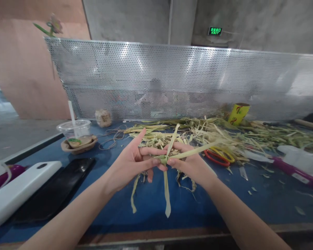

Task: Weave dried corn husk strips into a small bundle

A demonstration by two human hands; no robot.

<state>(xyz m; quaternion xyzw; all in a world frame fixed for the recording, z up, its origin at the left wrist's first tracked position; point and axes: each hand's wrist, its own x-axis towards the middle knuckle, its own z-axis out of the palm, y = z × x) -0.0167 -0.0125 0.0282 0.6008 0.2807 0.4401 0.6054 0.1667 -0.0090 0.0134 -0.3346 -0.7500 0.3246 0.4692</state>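
My left hand (pixel 135 158) and my right hand (pixel 189 163) meet over the blue table (pixel 151 205), both pinching a small knot of pale green leaf strips (pixel 165 160). One strip (pixel 167 194) hangs straight down from the knot. Another runs up and right across my right hand toward the scissors. A third strip (pixel 173 137) sticks upward between my fingers. My left index finger points out toward the pile of leaves.
A heap of loose leaf strips (pixel 198 130) covers the table's far side, with red and yellow scissors (pixel 220 155) in it. At left lie a black phone (pixel 56 189), a white box (pixel 18 191), a plastic cup (pixel 74 127) and a paper bowl (pixel 79 144). A perforated metal screen (pixel 172 80) stands behind.
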